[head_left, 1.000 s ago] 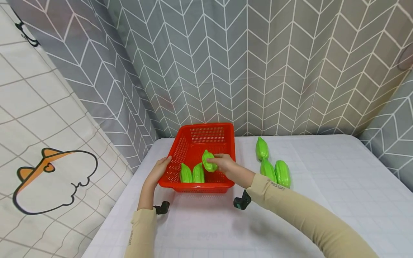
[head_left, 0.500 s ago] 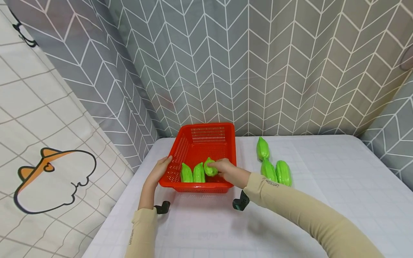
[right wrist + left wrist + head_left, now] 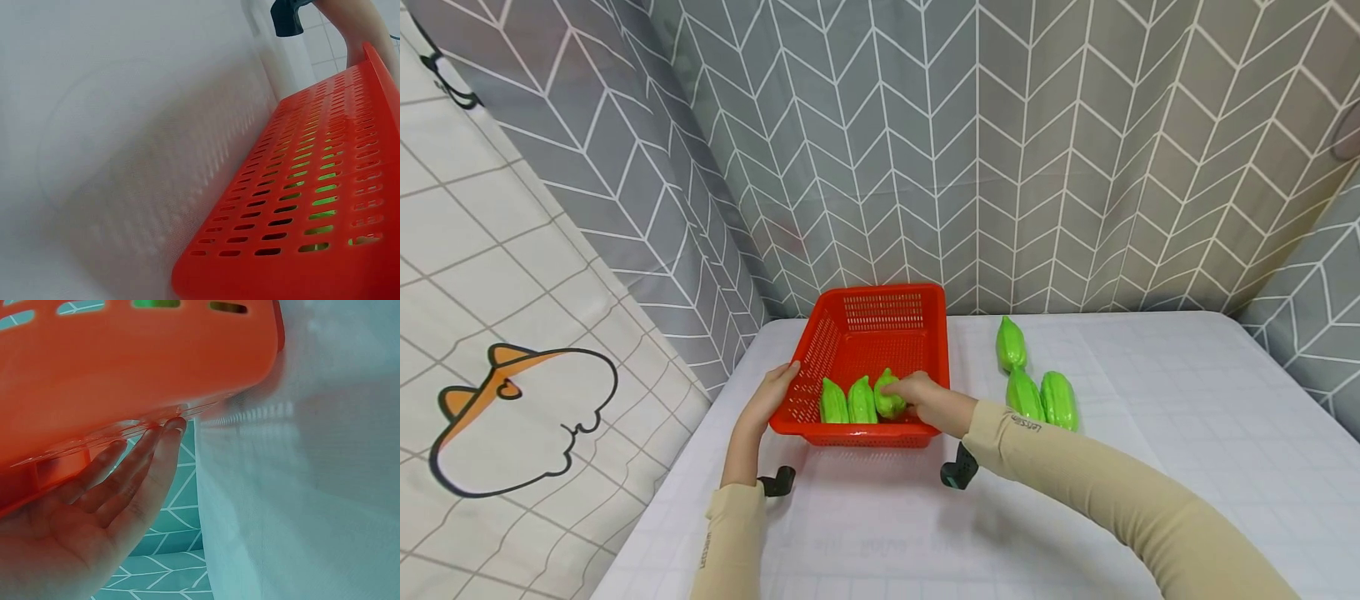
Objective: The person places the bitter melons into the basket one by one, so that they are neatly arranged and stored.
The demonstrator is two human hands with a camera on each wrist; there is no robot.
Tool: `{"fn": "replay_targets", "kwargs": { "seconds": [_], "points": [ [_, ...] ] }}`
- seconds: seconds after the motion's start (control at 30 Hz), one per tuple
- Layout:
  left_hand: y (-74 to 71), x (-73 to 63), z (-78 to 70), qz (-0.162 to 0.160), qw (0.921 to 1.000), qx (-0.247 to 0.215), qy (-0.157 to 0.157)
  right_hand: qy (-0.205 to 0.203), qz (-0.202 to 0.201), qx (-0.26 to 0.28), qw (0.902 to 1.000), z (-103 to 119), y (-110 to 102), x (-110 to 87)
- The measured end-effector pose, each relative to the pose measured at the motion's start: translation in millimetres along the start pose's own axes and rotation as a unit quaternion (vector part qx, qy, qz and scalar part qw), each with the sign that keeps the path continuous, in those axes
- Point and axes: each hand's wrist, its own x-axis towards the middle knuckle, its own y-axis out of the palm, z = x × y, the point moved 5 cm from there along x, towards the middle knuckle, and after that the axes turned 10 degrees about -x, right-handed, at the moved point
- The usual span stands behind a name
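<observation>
A red plastic basket [image 3: 880, 346] with slotted walls stands on the table. My left hand [image 3: 769, 393] holds its left rim; in the left wrist view the fingers of that hand [image 3: 119, 500] lie under the rim against the outer wall. Inside the basket my right hand [image 3: 934, 403] grips a shiny green bitter melon [image 3: 888, 393] at its right side, low near the front wall. Two more bitter melons, one on the left [image 3: 833, 403] and one in the middle [image 3: 862, 402], lie beside it, tips pointing away. The right wrist view shows the basket's slotted wall [image 3: 300, 187] but not the right hand.
Right of the basket, three bitter melons lie on the white table: a far one [image 3: 1011, 343], a middle one [image 3: 1024, 395] and a near one [image 3: 1059, 402]. A grey patterned curtain [image 3: 970, 167] hangs behind the table.
My right hand has lowered the bitter melon into the basket beside the other two. The left hand stays on the rim.
</observation>
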Motion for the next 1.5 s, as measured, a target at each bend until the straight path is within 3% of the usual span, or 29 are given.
{"fn": "replay_targets", "kwargs": {
  "seconds": [0.37, 0.83, 1.13, 1.33, 1.5],
  "points": [
    [0.6, 0.3, -2.6, 0.000, 1.0000, 0.003, 0.004, 0.021, 0.000, 0.022, 0.9995, 1.1, -2.2, -0.5],
    [-1.2, -0.8, 0.2, -0.004, 1.0000, 0.003, -0.001, 0.021, 0.041, 0.068, 0.9967, 5.0, -3.5, -9.8],
    [-0.8, -1.6, 1.1, 0.000, 1.0000, -0.005, 0.004, -0.019, 0.023, 0.048, 0.9984, 11.7, -10.2, -16.4],
    [-0.5, -0.2, 1.4, 0.000, 1.0000, -0.006, 0.001, -0.048, 0.037, 0.036, 0.9975, 21.2, -14.1, -23.2],
    [-4.7, 15.5, 18.9, -0.005, 1.0000, -0.005, 0.002, -0.071, 0.050, 0.038, 0.9955, 26.9, -18.6, -26.3]
  ]
}}
